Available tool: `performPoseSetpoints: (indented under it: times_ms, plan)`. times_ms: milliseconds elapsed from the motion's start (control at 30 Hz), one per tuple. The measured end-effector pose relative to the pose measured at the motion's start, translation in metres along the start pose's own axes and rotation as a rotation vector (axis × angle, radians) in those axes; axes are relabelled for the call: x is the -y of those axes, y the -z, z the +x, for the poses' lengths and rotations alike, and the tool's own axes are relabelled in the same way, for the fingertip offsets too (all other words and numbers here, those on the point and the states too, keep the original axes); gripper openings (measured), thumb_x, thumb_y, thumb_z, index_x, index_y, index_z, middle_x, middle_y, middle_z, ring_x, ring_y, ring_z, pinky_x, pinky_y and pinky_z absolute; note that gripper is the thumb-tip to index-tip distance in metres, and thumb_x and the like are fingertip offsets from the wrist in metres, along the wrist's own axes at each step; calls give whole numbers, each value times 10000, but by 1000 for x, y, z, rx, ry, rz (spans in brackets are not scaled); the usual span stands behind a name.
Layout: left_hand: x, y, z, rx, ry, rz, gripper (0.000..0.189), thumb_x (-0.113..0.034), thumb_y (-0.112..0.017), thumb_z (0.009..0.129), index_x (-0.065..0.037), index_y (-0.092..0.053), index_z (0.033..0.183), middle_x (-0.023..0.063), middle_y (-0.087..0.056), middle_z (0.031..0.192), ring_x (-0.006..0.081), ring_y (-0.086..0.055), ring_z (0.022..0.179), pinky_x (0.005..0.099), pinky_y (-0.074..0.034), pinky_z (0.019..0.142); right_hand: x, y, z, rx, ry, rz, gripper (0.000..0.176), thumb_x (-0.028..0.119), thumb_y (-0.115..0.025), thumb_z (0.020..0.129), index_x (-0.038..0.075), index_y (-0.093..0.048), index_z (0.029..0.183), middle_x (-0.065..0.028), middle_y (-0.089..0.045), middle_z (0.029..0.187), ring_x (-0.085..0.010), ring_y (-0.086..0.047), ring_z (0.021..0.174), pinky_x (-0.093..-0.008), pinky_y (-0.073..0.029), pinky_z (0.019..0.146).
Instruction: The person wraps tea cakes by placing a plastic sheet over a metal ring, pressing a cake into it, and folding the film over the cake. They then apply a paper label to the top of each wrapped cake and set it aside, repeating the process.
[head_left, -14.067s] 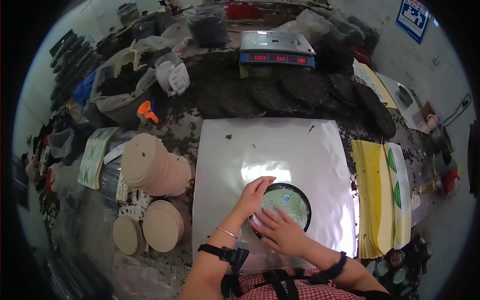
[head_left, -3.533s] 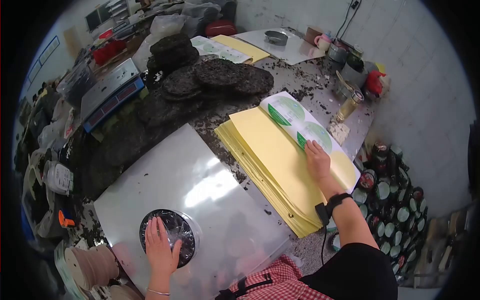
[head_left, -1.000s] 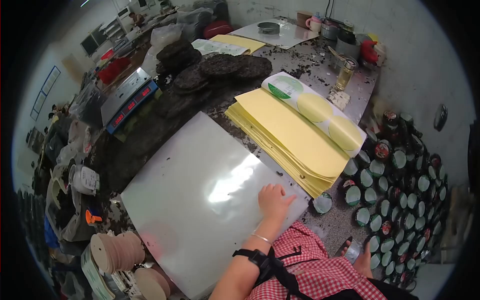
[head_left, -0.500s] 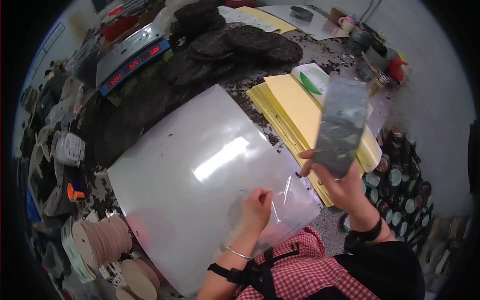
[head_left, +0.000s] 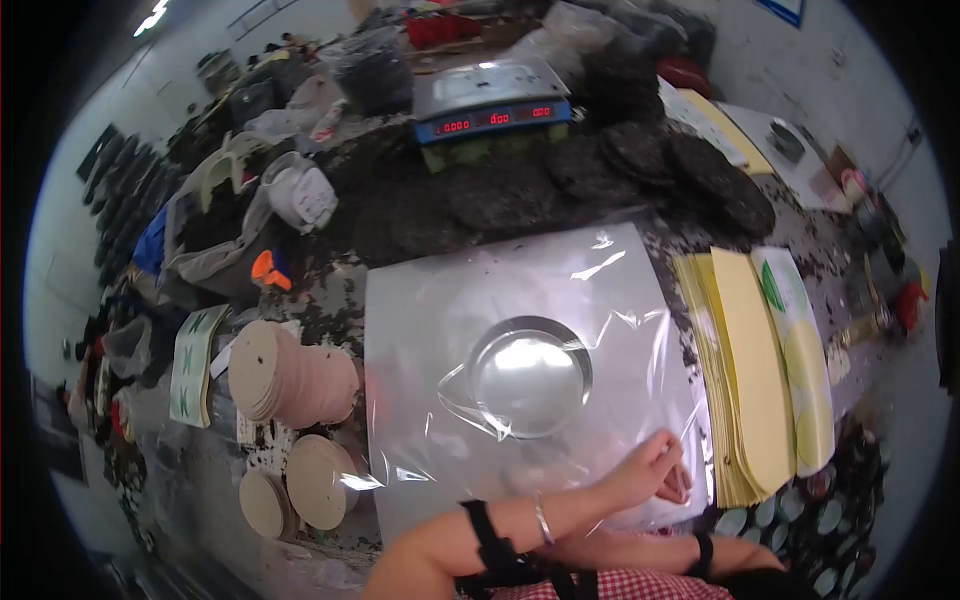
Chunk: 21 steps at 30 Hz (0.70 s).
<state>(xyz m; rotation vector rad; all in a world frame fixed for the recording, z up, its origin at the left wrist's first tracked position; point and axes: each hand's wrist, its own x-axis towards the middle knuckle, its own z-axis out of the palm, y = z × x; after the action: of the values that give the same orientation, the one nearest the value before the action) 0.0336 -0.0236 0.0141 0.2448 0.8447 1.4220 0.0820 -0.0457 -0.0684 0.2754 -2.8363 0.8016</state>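
A round, shallow metal dish [head_left: 530,380] rests on the silvery sheet [head_left: 420,320], with creased clear plastic film [head_left: 625,320] around it. Whether the dish is over or under the film is unclear. My left hand [head_left: 655,468] is closed in a pinch on the film near the sheet's lower right corner. My right forearm [head_left: 645,552] crosses low behind my left arm, and its hand is hidden there. Right of the sheet lies a stack of yellow paper [head_left: 750,380], with a green-and-white printed roll [head_left: 800,370] along it.
Dark round cakes [head_left: 700,180] lie behind the sheet, beside a blue scale [head_left: 492,105]. Pinkish round discs [head_left: 295,375] are stacked at the left. An orange object [head_left: 268,270] and a plastic tub [head_left: 300,192] stand farther back. Many jars [head_left: 830,515] fill the lower right.
The view has turned. My right hand, which held up a flat grey shiny thing, has dropped low out of sight. My left hand has moved right, and the round dish now shows plainly.
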Motion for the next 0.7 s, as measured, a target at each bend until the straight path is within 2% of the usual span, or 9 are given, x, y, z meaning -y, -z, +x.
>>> performPoseSetpoints:
  times_ms: [100, 167, 233, 300, 400, 500, 567, 600, 700]
  plan:
    - [78, 74, 28, -53, -133, 431, 203, -223, -539, 1055, -23, -509, 1038, 178, -659, 963, 277, -712, 870, 407, -622, 775, 2, 90, 3, 482, 30, 277, 498, 185, -638, 922, 55, -549, 1395, -222, -554, 1408, -307, -588, 1278, -431, -460, 1080]
    - [61, 82, -3, -130, -856, 1186, 221, -167, -668, 946, -5, -589, 1074, 194, -628, 1135, 346, -645, 1099, 497, -528, 994, 4, 126, -19, 846, -7, 482, 549, 161, -697, 884, 28, -539, 1392, -245, -540, 1408, -328, -535, 1341, -474, -397, 1143]
    - [31, 89, -81, -501, -960, 1486, 355, -139, -729, 850, -14, -625, 1165, 185, -587, 1253, 373, -548, 1249, 551, -392, 1129, -12, 116, -44, 237, -299, 442, 602, 198, -726, 850, 77, -542, 1409, -246, -454, 1492, -353, -413, 1424, -515, -286, 1194]
    - [-2, 96, -171, -1032, -897, 1648, 370, -148, -792, 803, -52, -669, 1138, 156, -618, 1265, 368, -580, 1221, 557, -393, 1108, -20, 108, -35, 19, -292, -206, 641, 241, -717, 847, 105, -528, 1445, -254, -375, 1561, -409, -319, 1478, -568, -206, 1219]
    - [-9, 144, -283, -1978, -445, 1725, 705, -293, -890, 706, -9, -564, 1263, 213, -542, 1329, 422, -486, 1271, 574, -373, 1098, -44, 79, -85, 287, -273, -253, 724, 387, -690, 853, 130, -491, 1500, -249, -304, 1611, -443, -228, 1513, -599, -143, 1230]
    - [15, 206, -351, -1932, -93, 1572, 850, -343, -935, 624, -17, -519, 1290, 213, -526, 1283, 425, -470, 1229, 551, -401, 1044, -28, 109, -82, 327, -222, -207, 680, 380, -730, 820, 122, -572, 1429, -244, -465, 1509, -417, -434, 1402, -577, -308, 1167]
    - [13, 209, -366, -1875, -106, 1483, 820, -345, -940, 610, -19, -540, 1247, 196, -538, 1219, 413, -493, 1173, 529, -418, 1006, -38, 134, -76, 417, -341, 28, 561, 376, -737, 830, 129, -660, 1328, -192, -701, 1185, -358, -665, 1092, -491, -504, 969]
    - [10, 209, -367, -1807, -119, 1399, 791, -346, -945, 595, -21, -561, 1205, 180, -549, 1155, 400, -516, 1117, 506, -434, 968, -31, 155, -58, 505, -380, -9, 426, 344, -747, 847, 137, -725, 1219, -122, -740, 854, -324, -702, 773, -439, -552, 742]
    - [3, 209, -374, -1780, -133, 1207, 669, -361, -949, 567, -26, -627, 1048, 157, -572, 1041, 388, -578, 998, 482, -485, 872, -35, 204, 21, 354, -221, 108, 354, 316, -759, 861, 151, -750, 1174, -134, -700, 750, -327, -665, 653, -432, -529, 641]
